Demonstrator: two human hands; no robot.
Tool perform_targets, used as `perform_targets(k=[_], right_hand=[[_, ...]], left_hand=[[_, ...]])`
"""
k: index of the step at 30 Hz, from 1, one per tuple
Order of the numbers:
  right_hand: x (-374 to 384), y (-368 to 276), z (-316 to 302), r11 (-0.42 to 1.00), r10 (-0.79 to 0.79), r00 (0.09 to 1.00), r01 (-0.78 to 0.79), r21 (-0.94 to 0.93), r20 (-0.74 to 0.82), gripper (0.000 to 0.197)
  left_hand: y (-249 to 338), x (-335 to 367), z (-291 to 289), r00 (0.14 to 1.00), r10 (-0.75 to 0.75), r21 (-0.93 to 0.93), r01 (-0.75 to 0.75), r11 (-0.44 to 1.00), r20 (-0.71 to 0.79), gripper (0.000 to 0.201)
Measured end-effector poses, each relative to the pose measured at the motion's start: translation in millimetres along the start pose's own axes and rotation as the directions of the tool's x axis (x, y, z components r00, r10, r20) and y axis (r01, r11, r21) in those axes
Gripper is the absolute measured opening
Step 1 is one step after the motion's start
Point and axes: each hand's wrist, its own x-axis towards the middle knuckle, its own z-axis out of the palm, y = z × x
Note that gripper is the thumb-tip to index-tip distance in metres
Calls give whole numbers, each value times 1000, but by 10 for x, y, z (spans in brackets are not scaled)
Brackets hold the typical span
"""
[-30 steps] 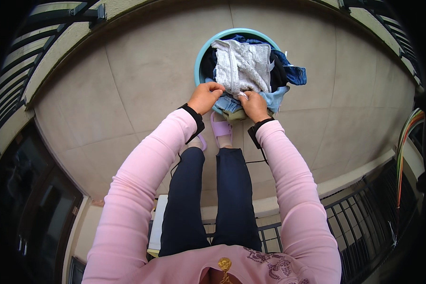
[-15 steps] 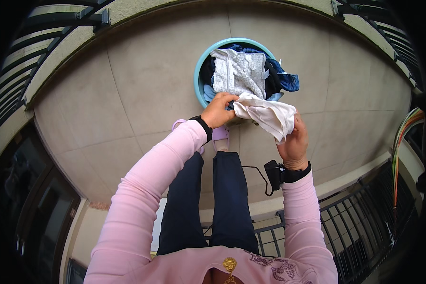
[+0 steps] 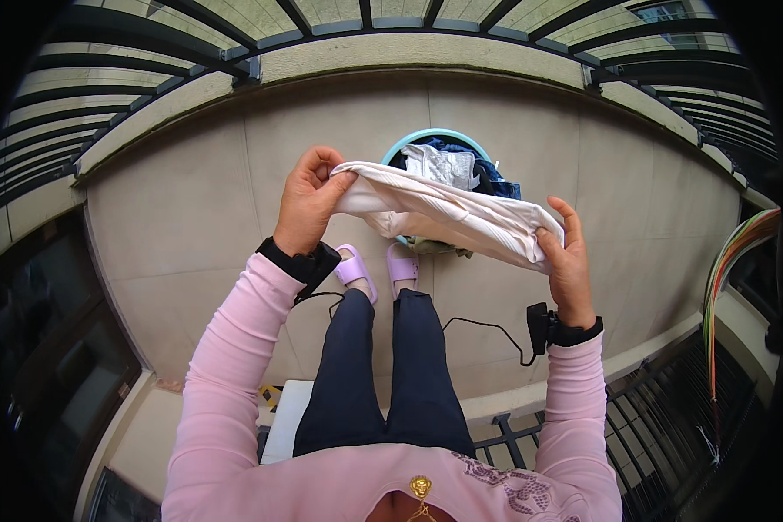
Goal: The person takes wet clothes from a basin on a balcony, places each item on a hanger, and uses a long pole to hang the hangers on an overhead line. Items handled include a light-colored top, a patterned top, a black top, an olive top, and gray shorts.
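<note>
A white, ribbed-looking piece of clothing [image 3: 448, 210] is stretched sideways in front of me, between both hands. My left hand [image 3: 307, 202] pinches its left end between thumb and fingers. At the other end, slightly lower, my right hand [image 3: 572, 271] grips the cloth with the thumb, index finger partly raised. Behind the cloth, on the floor, stands a round light-blue tub [image 3: 432, 134] of laundry, its near side mostly hidden. A pale grey textured cloth [image 3: 441, 165] lies on top there, with dark blue denim [image 3: 505, 189] hanging over the right side.
Tiled floor [image 3: 183, 209] surrounds the tub. A dark metal railing [image 3: 365, 33] on a low ledge curves along the far side. A bundle of coloured strands [image 3: 729, 261] hangs at the right. Below lie my purple slippers [image 3: 355, 271] and a white box-like object [image 3: 289, 422].
My hands have moved apart, the left going left and up. The bunched white garment is now spread wide between them. My view has tilted up, showing more railing.
</note>
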Motion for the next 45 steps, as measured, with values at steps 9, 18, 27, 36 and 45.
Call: perform_targets(k=[9, 18, 27, 36, 45], right_hand=[[-547, -1361, 281, 923, -160, 912, 3, 385, 378, 58], [-1559, -2715, 1336, 731, -368, 665, -225, 644, 650, 67], [-2147, -3462, 1708, 694, -714, 535, 625, 358, 451, 51], [-2350, -3807, 1515, 433, -735, 434, 892, -132, 522, 17], [-2973, -4160, 1828, 654, -654, 312, 692, 307, 689, 38]], left_hand=[[1324, -704, -248, 995, 65, -62, -69, 996, -76, 14], [2375, -1734, 38, 955, 241, 53, -253, 966, 171, 26], [3188, -2534, 351, 893, 422, -197, -390, 899, 157, 22], [3953, -3049, -54, 847, 528, -34, -527, 849, 54, 24], [3710, -3292, 177, 522, 830, 491, -785, 378, 197, 24]])
